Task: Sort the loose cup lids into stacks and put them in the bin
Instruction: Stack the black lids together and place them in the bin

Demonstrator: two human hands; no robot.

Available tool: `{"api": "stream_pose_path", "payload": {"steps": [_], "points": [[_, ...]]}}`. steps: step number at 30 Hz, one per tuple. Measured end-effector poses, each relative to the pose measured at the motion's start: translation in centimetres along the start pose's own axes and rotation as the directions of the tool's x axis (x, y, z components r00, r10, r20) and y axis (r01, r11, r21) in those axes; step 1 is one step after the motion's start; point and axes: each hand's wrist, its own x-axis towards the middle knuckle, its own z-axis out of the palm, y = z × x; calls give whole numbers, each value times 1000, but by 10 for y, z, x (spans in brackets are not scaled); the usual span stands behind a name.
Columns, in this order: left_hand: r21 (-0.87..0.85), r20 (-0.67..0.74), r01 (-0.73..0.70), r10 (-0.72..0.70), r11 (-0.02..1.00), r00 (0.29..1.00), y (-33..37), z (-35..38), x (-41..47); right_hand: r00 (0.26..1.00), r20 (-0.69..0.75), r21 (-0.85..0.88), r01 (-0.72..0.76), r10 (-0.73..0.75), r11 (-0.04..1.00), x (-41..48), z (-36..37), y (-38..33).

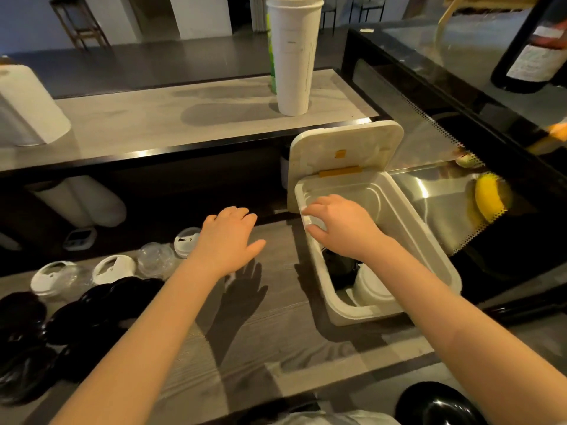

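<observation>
Holding small white lid stack (pixel 311 221) in right hand (pixel 340 228) — grip curled round it, at left rim of bin (pixel 320 280); touching rim or not, cannot tell. Hovering left hand (pixel 227 237) above tabletop (pixel 276 332), grip spread open, empty, near loose white lids (pixel 115 268).

Risks, as judged:
- Catching rim on release — tipping stack out onto tabletop.
- Letting go high, scattering over 2 stacks inside: black stack (pixel 339 268), white stack (pixel 372 286).
- Brushing clear lids (pixel 155 259) with left forearm.

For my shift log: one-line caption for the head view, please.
Right hand holds white lids in the open bin; left hand hovers near loose lids on the counter.
</observation>
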Motion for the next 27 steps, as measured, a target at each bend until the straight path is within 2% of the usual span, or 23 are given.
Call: {"api": "stream_pose_path", "payload": {"steps": [4,7,13,19,24,27], "points": [[-39,18,65,-65,997,998,-51,6,-38,999,-14,48,31,-30,998,12,18,-56],[-57,44,112,-110,992,993,-95,24,-67,998,44,104,41,-46,994,17,41,-98],[-153,97,258,-246,954,965,-166,66,-127,972,226,187,16,-59,982,25,97,-173],[-214,176,385,-353,898,919,-217,110,-176,891,442,199,19,-107,980,28,155,-245],[-186,286,343,-283,921,915,-236,134,-197,799,594,226,-50,-97,973,33,203,-289],[-187,312,291,-225,938,923,-237,143,-198,810,581,219,-62,-80,974,32,224,-303]]}}
